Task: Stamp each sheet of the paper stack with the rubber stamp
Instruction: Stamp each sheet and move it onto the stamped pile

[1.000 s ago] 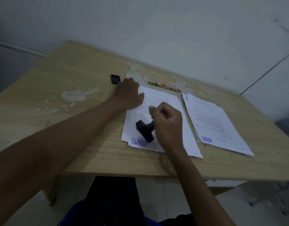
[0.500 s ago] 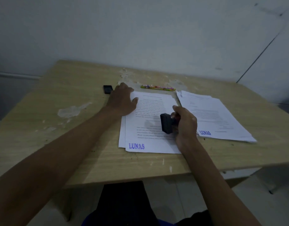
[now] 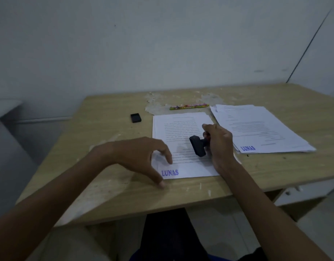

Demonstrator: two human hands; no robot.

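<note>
At the near left corner of the stamped top sheet (image 3: 183, 140), the left hand (image 3: 141, 159) hovers with loosely curled, empty fingers, nearer that corner than the right hand (image 3: 219, 146), which grips the rubber stamp (image 3: 197, 146) tilted sideways above mid-page

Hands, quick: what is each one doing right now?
Left hand: open, holding nothing, fingers spread at the near left corner of the stamped sheet.
Right hand: closed around the rubber stamp.
</note>
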